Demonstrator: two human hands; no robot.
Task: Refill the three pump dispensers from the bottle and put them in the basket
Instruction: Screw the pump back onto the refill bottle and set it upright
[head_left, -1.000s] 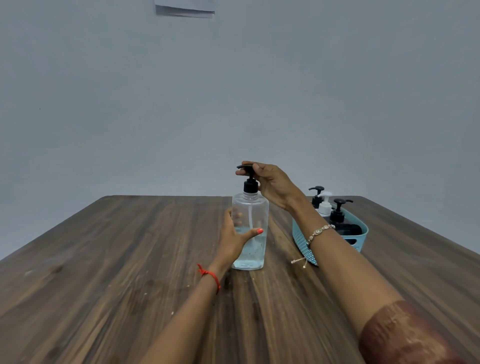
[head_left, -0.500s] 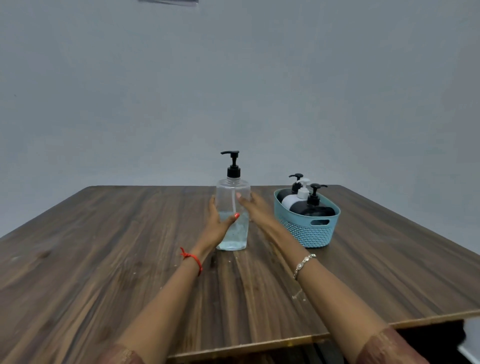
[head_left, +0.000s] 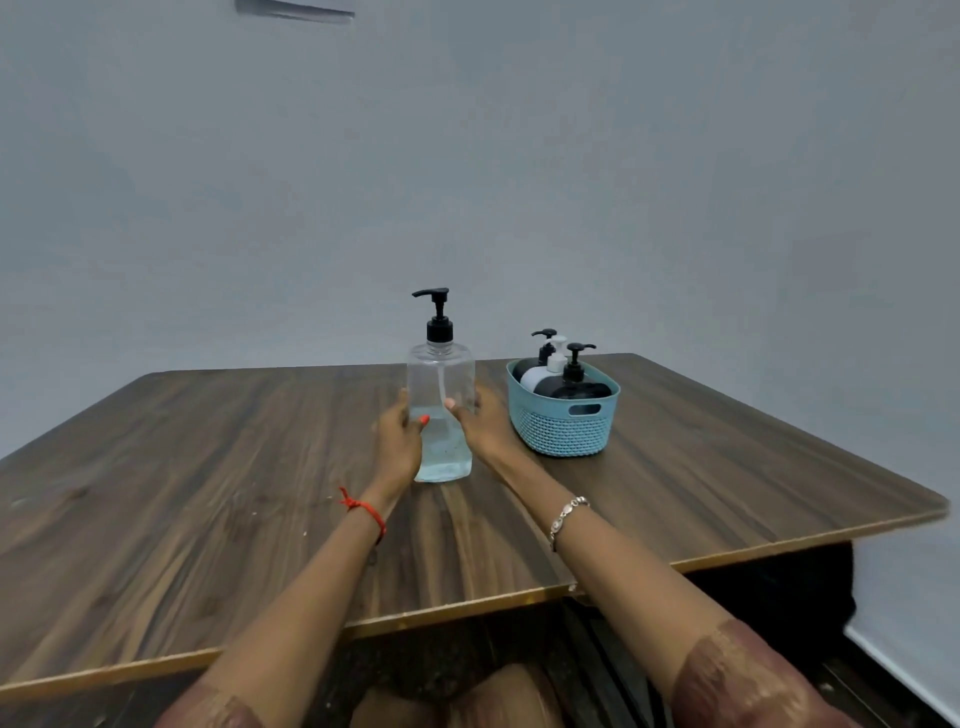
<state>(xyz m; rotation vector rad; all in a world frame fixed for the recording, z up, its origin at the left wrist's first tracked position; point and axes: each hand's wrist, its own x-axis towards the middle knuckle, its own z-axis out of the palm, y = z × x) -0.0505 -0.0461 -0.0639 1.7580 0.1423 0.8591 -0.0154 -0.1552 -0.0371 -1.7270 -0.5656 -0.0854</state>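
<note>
Desk (head_left: 208, 467): dark wood top that carries everything listed.

Left hand (head_left: 400, 441): on the left side of the bottle (head_left: 440, 415). Its fingers (head_left: 401, 402) curl round the clear wall and the thumb lies across the front.

Right hand (head_left: 480, 426): on the bottle's right side, thumb on the front and fingers wrapped behind. It holds the bottle as well.

Bottle: clear with a black pump, about half full. It stands on the desk with its long axis upright, directly between the two hands.

Basket (head_left: 563, 415): pale blue, just right of the bottle and slightly behind it, not touching. The right hand is the nearer one.

Three pump dispensers (head_left: 558, 371): upright inside the basket, right of the bottle.

Judgement: refilling looks finished. Any shift of the bottle needs an upright hold.
</note>
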